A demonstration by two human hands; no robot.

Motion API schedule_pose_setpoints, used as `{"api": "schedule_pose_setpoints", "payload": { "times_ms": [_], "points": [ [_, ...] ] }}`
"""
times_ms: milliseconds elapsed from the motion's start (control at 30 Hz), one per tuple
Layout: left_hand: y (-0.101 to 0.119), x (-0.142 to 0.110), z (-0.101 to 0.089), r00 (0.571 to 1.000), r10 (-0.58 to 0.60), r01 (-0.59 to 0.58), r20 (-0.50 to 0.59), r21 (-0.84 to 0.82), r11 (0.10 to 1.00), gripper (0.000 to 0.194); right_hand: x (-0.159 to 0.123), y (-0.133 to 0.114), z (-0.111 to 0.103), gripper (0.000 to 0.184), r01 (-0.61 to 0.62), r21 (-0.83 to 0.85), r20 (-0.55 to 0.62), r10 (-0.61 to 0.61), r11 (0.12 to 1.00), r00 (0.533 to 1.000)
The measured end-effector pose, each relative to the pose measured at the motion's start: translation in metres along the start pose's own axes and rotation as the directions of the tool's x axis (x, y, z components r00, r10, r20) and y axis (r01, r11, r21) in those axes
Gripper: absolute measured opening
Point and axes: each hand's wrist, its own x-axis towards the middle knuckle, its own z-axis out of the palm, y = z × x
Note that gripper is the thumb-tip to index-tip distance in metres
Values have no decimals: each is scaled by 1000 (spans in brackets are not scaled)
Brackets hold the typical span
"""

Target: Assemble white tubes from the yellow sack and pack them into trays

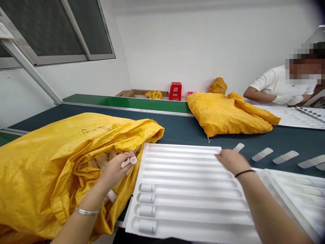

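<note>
My left hand [114,171] is closed around a small white plastic tube [133,160], its round end facing right. It is at the mouth of a large yellow woven sack [76,145], where more white tubes [101,161] show. A white grooved plastic tray [193,189] lies in front of me. White cylindrical pieces with small print [147,211] sit at the left ends of its nearer grooves; the farther grooves hold none. At the tray's far right corner, my right hand [232,161] has its fingers closed on the edge, slightly blurred.
Several clear-and-white tubes [285,157] lie on the dark green belt [175,130] to the right. More stacked trays [299,189] stand at the right. Beyond are a second yellow sack [228,113], a red stool [175,91] and a gloved co-worker [274,83] across the belt.
</note>
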Motion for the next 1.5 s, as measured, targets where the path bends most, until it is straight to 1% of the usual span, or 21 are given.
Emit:
{"api": "schedule_pose_setpoints", "payload": {
  "times_ms": [67, 100, 167, 233, 267, 300, 367, 433, 533, 567, 633, 667, 700, 800, 900, 967, 1033, 1100, 1167, 1333, 1500],
  "points": [
    [25, -4, 7, 997, -34, 9, -64, -355, 935, 32, -14, -56, 23, 30, 220, 80, 124, -228, 972, 966],
    [38, -6, 11, 994, -82, 24, -75, -579, 815, 31, -21, -85, 37, 24, 325, 136, 164, -345, 936, 924],
    [62, -9, 19, 981, -192, 71, -13, -904, 422, 38, -34, -138, 65, 25, 459, 217, 206, -500, 861, 841],
    [80, -14, 22, 965, -245, 117, 91, -989, 94, 50, -42, -177, 87, 21, 517, 263, 238, -574, 814, 783],
    [86, -16, 23, 958, -257, 130, 130, -991, -17, 56, -44, -189, 95, 18, 529, 279, 252, -593, 801, 765],
    [89, -18, 22, 951, -267, 134, 154, -987, -93, 58, -45, -197, 100, 15, 534, 295, 260, -604, 792, 753],
    [89, -22, 19, 940, -296, 118, 167, -977, -178, 55, -46, -202, 103, 11, 526, 329, 249, -609, 784, 753],
    [83, -25, 15, 929, -335, 94, 158, -975, -200, 50, -44, -196, 98, 13, 484, 368, 195, -575, 794, 794],
    [75, -29, 12, 907, -404, 63, 116, -988, -142, 47, -38, -175, 82, 22, 363, 487, 82, -456, 794, 886],
    [73, -29, 13, 901, -423, 60, 97, -993, -101, 47, -36, -167, 74, 23, 310, 598, 43, -415, 739, 909],
    [74, -30, 17, 899, -432, 76, 71, -997, -6, 45, -33, -152, 58, 26, 229, 808, -29, -352, 542, 936],
    [75, -30, 19, 905, -420, 92, 67, -995, 39, 44, -32, -145, 50, 26, 227, 860, -74, -329, 456, 942],
    [77, -29, 21, 913, -402, 107, 68, -991, 76, 43, -32, -139, 42, 26, 263, 869, -129, -322, 419, 938],
    [83, -27, 28, 942, -327, 131, 78, -981, 144, 40, -35, -125, 23, 24, 490, 700, -317, -390, 519, 865],
    [86, -27, 31, 962, -265, 132, 64, -961, 245, 36, -39, -115, 11, 28, 614, 548, -405, -462, 568, 789],
    [87, -28, 30, 975, -209, 146, 70, -915, 376, 36, -42, -110, 5, 32, 642, 513, -423, -483, 570, 767],
    [89, -31, 28, 989, -128, 135, 74, -810, 571, 36, -44, -107, 0, 36, 663, 495, -419, -514, 562, 748],
    [92, -35, 23, 999, -19, 45, 48, -644, 764, 34, -46, -105, -3, 38, 685, 473, -388, -567, 555, 727],
    [97, -39, 19, 995, 101, -91, -6, -486, 869, 31, -48, -104, -5, 38, 704, 456, -353, -616, 544, 704],
    [111, -45, 19, 947, 274, -316, -167, -338, 886, 26, -53, -106, -2, 31, 705, 440, -371, -602, 556, 707],
    [122, -44, 21, 903, 344, -412, -258, -285, 866, 27, -55, -107, -5, 30, 706, 424, -391, -589, 567, 708]
  ]
}}
